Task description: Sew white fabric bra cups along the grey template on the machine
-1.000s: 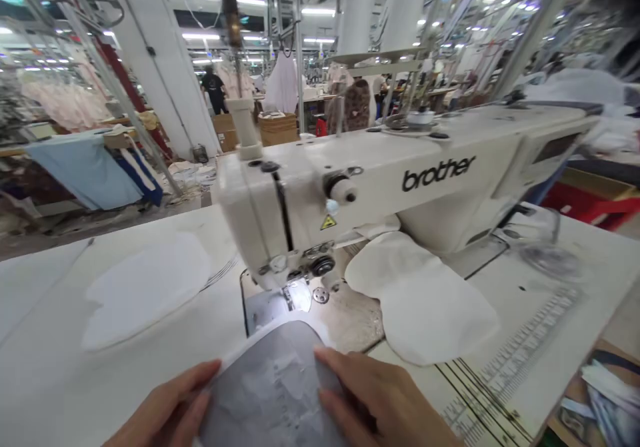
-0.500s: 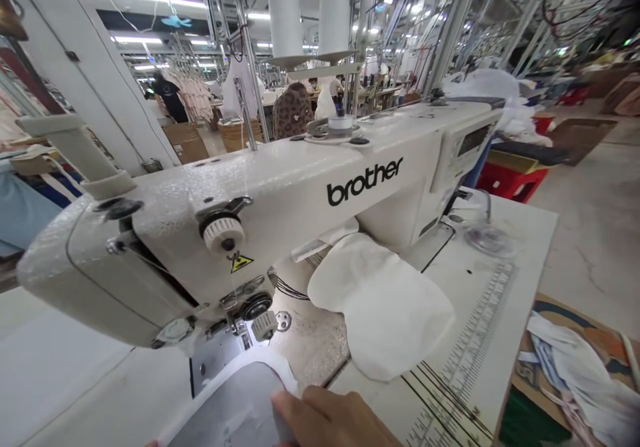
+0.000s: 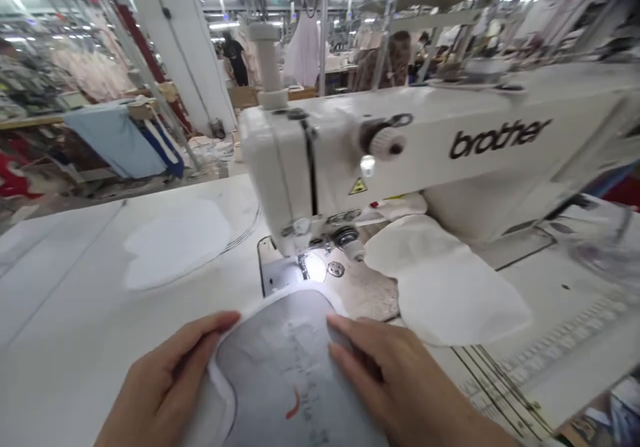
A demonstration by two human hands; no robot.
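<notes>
Between my hands lies a grey, curved-edge sheet (image 3: 270, 360) with handwriting and a red-orange mark, bordered by a white fabric rim. My left hand (image 3: 170, 373) grips its left edge, thumb and fingers together. On the opposite edge, my right hand (image 3: 400, 380) has it pinched, some of its fingers hidden. The sheet's rounded far end sits just in front of the lit needle area (image 3: 307, 267) of a white Brother sewing machine (image 3: 425, 127). Whether that end touches the presser foot I cannot tell.
A white shaped fabric piece (image 3: 450, 287) rests to the right of the needle, partly under the machine arm. Another white piece (image 3: 180, 243) lies on the table at left. A printed ruler scale (image 3: 560, 340) runs along the right side. Light-blue cloth (image 3: 115, 140) hangs from a further table.
My view has swung left, so the machine appears further right. My left hand, barely visible before, now shows on the sheet's left edge. More of the sheet and its writing is in sight.
</notes>
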